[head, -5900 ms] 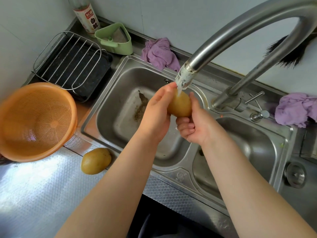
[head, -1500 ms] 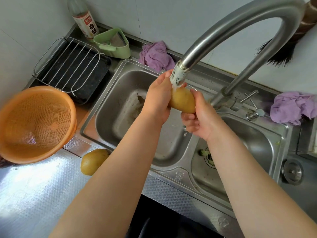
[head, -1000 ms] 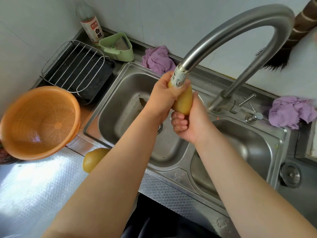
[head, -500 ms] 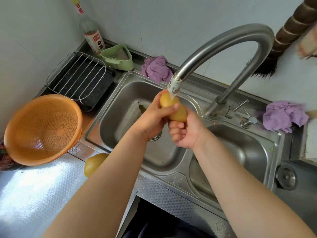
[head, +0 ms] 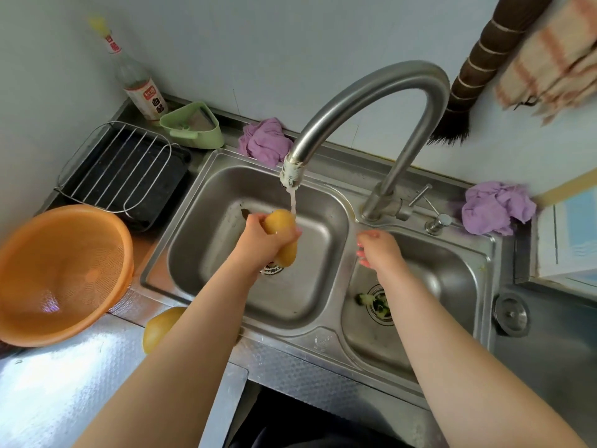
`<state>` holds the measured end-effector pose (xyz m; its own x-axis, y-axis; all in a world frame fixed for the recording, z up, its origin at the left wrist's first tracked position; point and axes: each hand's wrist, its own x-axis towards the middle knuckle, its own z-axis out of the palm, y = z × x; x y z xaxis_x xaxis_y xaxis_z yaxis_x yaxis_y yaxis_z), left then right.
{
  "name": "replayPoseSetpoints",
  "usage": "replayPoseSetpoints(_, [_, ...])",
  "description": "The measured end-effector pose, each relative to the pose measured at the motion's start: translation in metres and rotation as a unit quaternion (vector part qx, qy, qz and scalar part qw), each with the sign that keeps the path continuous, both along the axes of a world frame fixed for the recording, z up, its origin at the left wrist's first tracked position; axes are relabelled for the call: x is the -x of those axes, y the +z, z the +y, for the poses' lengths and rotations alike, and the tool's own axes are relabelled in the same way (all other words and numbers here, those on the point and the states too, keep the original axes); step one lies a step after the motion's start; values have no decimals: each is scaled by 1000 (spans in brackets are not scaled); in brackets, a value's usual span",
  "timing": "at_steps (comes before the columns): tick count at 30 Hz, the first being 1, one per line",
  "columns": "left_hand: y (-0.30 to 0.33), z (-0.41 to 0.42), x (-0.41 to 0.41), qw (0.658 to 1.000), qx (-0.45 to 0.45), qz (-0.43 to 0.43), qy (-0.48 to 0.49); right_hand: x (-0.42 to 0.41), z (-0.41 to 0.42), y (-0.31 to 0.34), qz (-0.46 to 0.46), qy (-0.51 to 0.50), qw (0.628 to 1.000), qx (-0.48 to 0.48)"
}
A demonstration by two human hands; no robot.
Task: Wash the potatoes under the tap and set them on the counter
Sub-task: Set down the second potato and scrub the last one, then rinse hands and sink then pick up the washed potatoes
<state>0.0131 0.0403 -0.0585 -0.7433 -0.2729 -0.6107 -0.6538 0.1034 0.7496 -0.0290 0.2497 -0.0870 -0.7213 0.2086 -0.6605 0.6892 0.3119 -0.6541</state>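
Note:
A wet yellow potato [head: 281,223] is held in my left hand [head: 262,242] above the left basin of the steel double sink [head: 350,331], just left of the thin stream running from the curved tap [head: 292,171]. My right hand [head: 378,247] hovers over the divider between the basins, fingers loosely curled, holding nothing. A second potato [head: 158,328] lies on the counter at the sink's front left corner, partly hidden by my left forearm.
An orange colander [head: 58,276] sits tilted on the counter at left. Behind it stand a black tray with a wire rack [head: 124,171], a green strainer [head: 193,126] and a bottle [head: 142,88]. Purple cloths [head: 265,140] [head: 496,206] lie behind the sink. The tap lever [head: 420,192] is by the tap's base.
My right hand has let go of the potato and moved right over the divider. My left hand alone now holds it, lower in the left basin. The camera has pulled back.

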Motion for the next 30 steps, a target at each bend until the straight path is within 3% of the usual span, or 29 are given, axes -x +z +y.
replayPoseSetpoints(2, [-2,-10,-12,987,121,-13,-104,0,6,-1,3,0,1000,-2])
replayPoseSetpoints(4, [-5,-21,-27,952,210,-40,-220,-3,8,-1,3,6,1000,4])
replayPoseSetpoints(7, [-13,-30,-55,893,242,-72,-373,-12,0,-6,-6,33,999,19])
replayPoseSetpoints(10, [-25,-30,-85,851,242,-55,-464,-27,-17,-17,-28,78,996,36])
replayPoseSetpoints(13, [-38,-27,-113,769,328,-15,-549,-44,-31,-27,-44,134,989,44])
replayPoseSetpoints(16, [-47,-25,-137,664,406,92,-622,-58,-36,-33,-48,171,983,36])
replayPoseSetpoints(19, [-62,-32,-152,596,445,176,-645,-69,-37,-38,-50,193,980,18])
replayPoseSetpoints(23, [-74,-43,-161,569,453,196,-658,-79,-37,-42,-51,197,979,10])
replayPoseSetpoints(26, [-73,-41,-158,553,448,115,-693,-83,-35,-45,-53,194,980,4])
replayPoseSetpoints(30, [-65,-34,-149,593,411,53,-690,-82,-29,-48,-56,178,982,-7])
